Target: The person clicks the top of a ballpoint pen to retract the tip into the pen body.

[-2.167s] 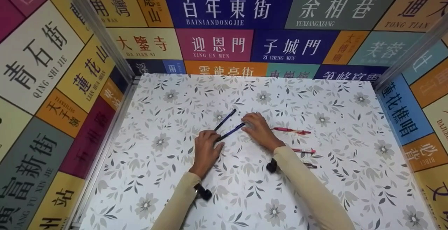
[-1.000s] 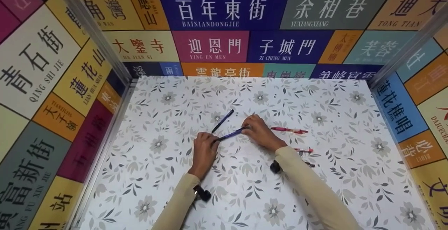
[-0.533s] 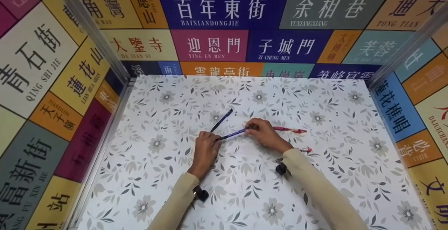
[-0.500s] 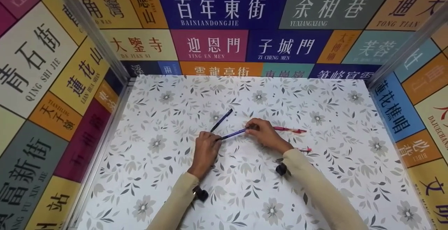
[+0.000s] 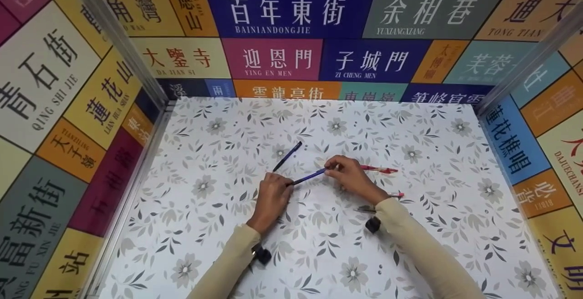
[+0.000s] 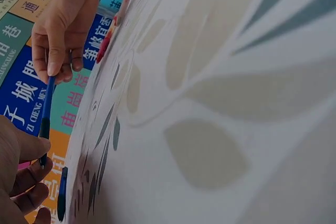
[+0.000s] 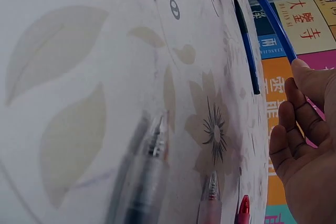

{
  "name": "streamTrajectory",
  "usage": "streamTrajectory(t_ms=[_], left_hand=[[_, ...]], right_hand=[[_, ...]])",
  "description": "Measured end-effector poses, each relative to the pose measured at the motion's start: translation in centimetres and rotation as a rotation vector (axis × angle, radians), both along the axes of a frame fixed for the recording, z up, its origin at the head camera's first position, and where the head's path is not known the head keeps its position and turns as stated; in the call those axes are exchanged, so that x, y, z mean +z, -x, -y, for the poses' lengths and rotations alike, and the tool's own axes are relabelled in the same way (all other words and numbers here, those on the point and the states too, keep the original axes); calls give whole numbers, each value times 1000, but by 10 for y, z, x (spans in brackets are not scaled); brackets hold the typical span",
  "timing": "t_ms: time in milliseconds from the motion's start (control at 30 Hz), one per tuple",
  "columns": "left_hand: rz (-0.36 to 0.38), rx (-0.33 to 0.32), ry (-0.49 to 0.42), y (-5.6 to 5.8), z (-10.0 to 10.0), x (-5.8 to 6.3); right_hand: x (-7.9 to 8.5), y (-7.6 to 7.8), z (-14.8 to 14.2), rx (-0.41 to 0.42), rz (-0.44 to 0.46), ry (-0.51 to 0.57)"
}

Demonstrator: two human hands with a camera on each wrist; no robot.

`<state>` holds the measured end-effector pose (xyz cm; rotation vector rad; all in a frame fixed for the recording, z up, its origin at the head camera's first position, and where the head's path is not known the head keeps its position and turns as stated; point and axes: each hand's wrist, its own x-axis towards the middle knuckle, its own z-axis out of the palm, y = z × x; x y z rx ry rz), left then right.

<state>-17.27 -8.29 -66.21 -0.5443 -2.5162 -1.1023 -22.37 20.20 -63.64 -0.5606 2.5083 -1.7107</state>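
Farther right now — blue pen (image 5: 309, 176) in the pinch of both hands (image 5: 272, 199) (image 5: 353, 178) (second pen (image 5: 287, 157) near).

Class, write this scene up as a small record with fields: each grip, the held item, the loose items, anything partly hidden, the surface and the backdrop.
Left grip: pinches the dark end of the held pen
Right grip: pinches its blue end
Held item: one slanted blue pen
Loose items: second blue pen, red pen, red-ended pen, dark-looking pen
Partly hidden: the last two, by the right arm
Surface: white floral tabletop
Backdrop: coloured sign panels
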Motion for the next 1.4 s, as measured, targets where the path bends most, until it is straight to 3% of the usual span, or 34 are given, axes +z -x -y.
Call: streamTrajectory(t_ms=[233,500,833,1400], left_hand=[[41,-30,-40,-6,-8,1],[63,-37,-53,-9,-16,0],[109,-74,-70,-13,-24,0],[154,-120,-111,-24,-41,10]], right_hand=[[11,-9,-6,-35,35,-5],[48,-31,1,-62,-5,-21],[26,-25,-10,-114,-50,-43],[42,-33,-12,-111,-134,71]])
